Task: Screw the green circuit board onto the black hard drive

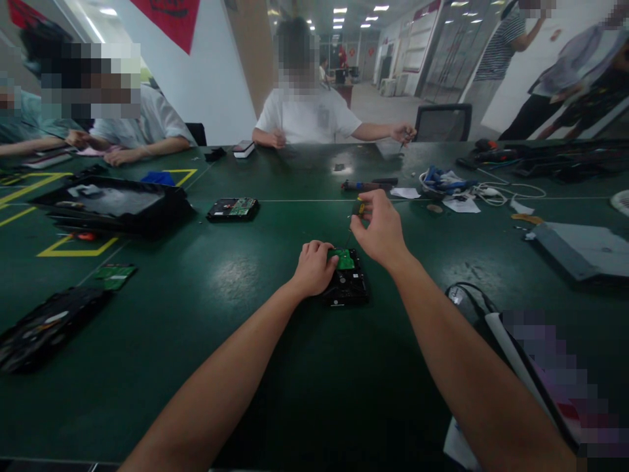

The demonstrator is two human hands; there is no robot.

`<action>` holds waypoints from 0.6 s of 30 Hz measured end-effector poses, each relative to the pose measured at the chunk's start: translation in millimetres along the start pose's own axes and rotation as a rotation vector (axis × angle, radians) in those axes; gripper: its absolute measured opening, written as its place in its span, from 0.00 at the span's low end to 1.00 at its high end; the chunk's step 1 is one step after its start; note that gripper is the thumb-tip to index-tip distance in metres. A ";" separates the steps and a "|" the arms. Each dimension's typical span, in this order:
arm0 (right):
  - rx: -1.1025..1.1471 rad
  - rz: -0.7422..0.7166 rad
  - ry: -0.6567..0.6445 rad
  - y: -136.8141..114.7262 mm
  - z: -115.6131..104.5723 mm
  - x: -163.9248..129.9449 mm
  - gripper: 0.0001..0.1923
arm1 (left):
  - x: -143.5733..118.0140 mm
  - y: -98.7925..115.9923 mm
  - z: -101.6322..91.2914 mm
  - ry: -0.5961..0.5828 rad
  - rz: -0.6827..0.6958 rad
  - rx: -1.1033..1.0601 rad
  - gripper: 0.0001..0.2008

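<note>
The hard drive [348,283] lies circuit side up on the green table [206,341], just in front of me, its green circuit board [343,259] showing at the far end. My left hand [314,267] rests on the drive's left edge with fingers curled down onto it, pinning the case in place. My right hand [381,229] hovers just above the board, fingertips pinched around the handle of a small screwdriver [358,210] whose shaft points down toward the board; I cannot tell whether the tip is seated in a screw. I judge the step in hand to be working the board's screws, and the next move calls for keeping the shaft upright and the case from sliding. Further off, another hard drive [232,209] sits well apart to the left, near a black tray [118,204], and a loose circuit board [114,276] lies closer to the left edge. A larger screwdriver [369,185] and a tangle of cables [449,182] lie beyond, and a person in white [309,115] sits across the table.
</note>
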State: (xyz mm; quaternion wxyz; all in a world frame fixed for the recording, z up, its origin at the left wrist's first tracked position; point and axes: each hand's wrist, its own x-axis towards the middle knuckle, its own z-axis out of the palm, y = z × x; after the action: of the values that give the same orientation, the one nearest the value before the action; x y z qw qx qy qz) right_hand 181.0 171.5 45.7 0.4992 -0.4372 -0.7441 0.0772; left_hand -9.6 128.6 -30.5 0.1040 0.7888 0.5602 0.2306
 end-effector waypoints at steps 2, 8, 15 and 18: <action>0.015 0.005 -0.007 -0.1 0.3 -0.1 0.21 | 0.0 -0.1 0.1 0.001 0.004 0.000 0.19; 0.019 -0.034 -0.058 -10.6 -5.0 0.2 0.20 | 0.5 -0.9 0.9 0.005 0.013 0.007 0.18; 0.011 -0.026 -0.023 -7.4 -3.8 0.3 0.20 | 0.0 -0.3 0.1 0.014 0.013 -0.010 0.19; -0.029 -0.025 -0.011 -5.4 -4.3 0.4 0.19 | 0.0 -0.4 0.1 0.012 0.009 -0.011 0.19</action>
State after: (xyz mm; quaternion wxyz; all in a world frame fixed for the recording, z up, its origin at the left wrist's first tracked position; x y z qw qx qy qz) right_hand 181.4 167.1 51.1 0.4898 -0.4344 -0.7533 0.0623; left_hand -9.9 128.7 -30.8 0.1037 0.7895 0.5558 0.2387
